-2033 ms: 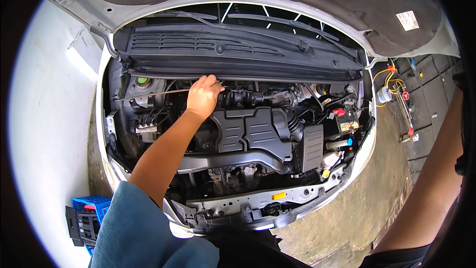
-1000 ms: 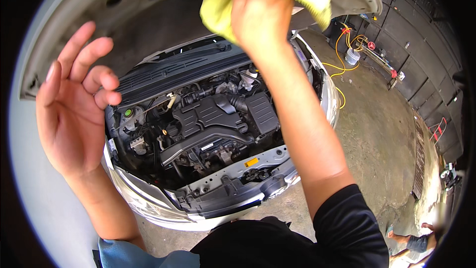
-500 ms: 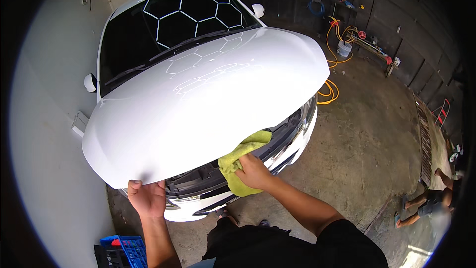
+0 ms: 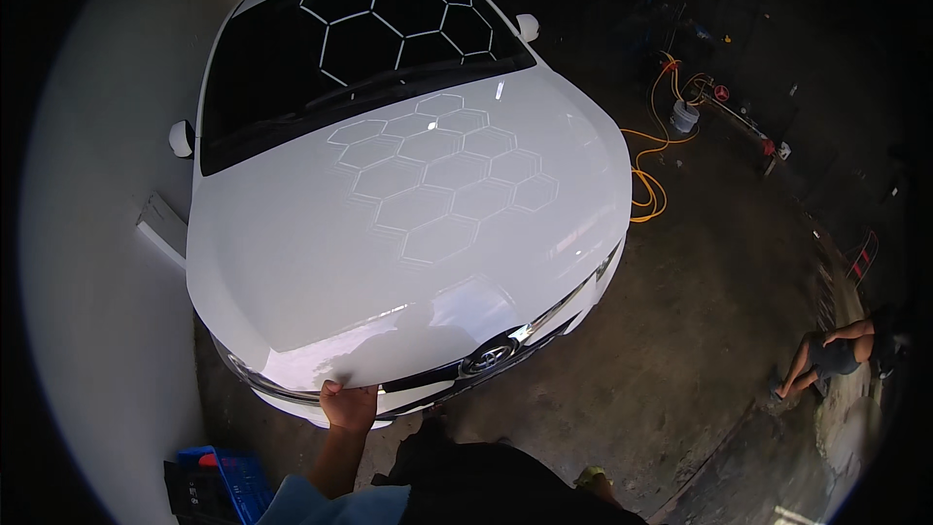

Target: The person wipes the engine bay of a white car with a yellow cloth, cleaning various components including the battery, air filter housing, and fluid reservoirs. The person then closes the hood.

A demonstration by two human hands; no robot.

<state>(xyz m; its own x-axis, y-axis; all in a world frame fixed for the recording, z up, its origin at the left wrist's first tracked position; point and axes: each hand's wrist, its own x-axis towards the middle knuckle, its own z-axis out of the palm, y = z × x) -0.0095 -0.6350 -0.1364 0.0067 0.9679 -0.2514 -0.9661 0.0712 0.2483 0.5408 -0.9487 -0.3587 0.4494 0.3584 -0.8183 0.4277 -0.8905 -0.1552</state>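
Note:
A white car's hood (image 4: 437, 224) lies lowered in front of me, its front edge down by the grille (image 4: 489, 357). At that edge, left of the grille, my left hand (image 4: 350, 406) is closed on the lip of the hood, thumb on top and the other fingers hidden below. Down by my body, my right hand (image 4: 603, 486) is largely out of sight, with a bunched yellow-green microfiber cloth (image 4: 589, 475) at it. A light blue cloth (image 4: 335, 506) hangs beside my left forearm.
A blue crate (image 4: 238, 481) stands at lower left beside the pale wall (image 4: 97, 262). Orange hose (image 4: 649, 196) lies on the floor right of the car, near a white bucket (image 4: 684, 117). Another person (image 4: 831, 355) is low at the far right.
The hood has come down from its raised position, covering the engine bay gap. My right hand and the cloth have drawn back from the hood edge toward my body. My left hand stays on the edge.

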